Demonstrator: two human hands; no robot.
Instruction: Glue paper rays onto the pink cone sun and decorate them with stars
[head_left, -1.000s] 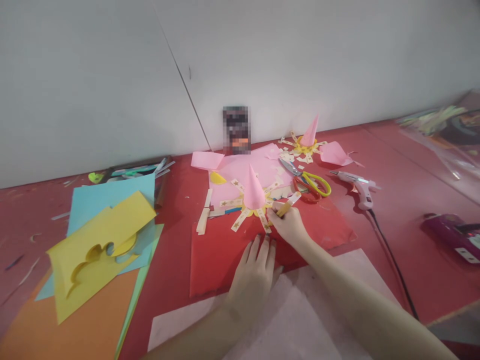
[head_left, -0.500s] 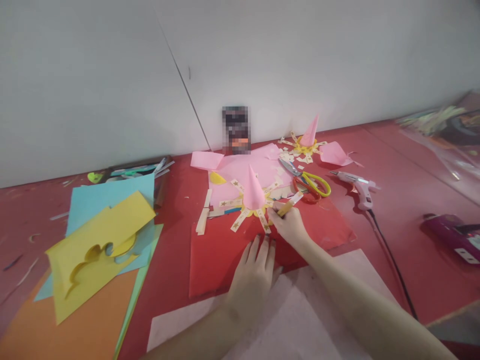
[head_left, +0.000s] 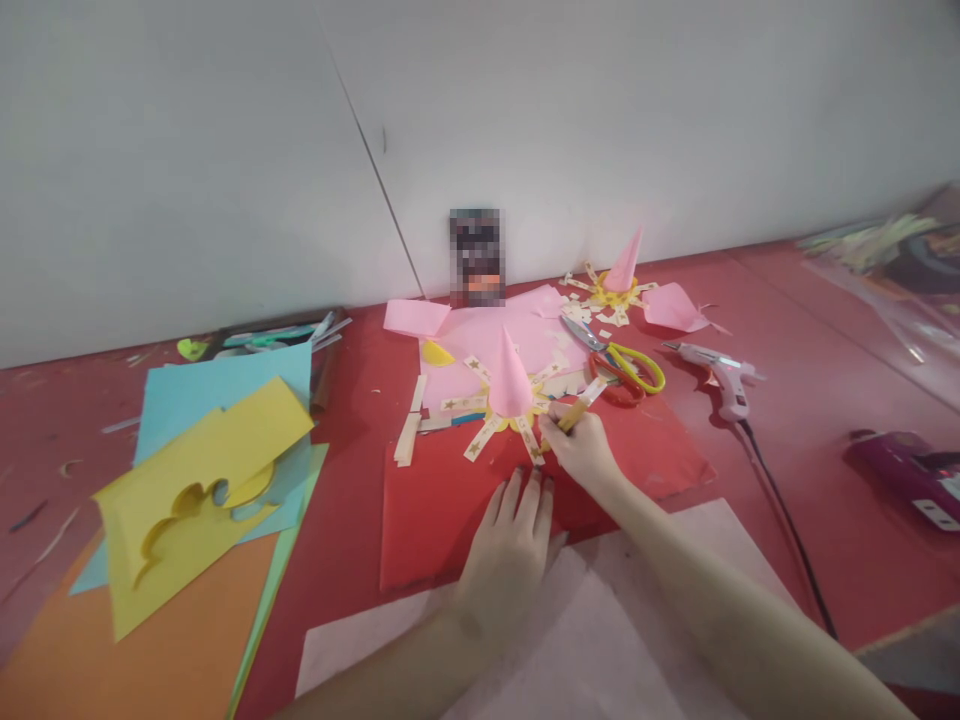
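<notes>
A pink paper cone stands upright on a yellow scalloped base, with cream paper strips bearing gold stars spread around it. In my right hand is a yellow marker pen, its tip down by the end of a front strip. My left hand lies flat with fingers stretched over a red board, fingertips at that same strip. Behind the cone are pink paper and cream scraps. Scissors with red and yellow handles lie just right of it.
A second pink cone stands at the back right. A glue gun trails its cord on the right, near a purple power strip. Coloured paper sheets lie on the left. A pixelated dark object leans on the wall.
The view has shifted very slightly. My right hand with the marker pen has barely moved at the strip's end; my left hand stays flat.
</notes>
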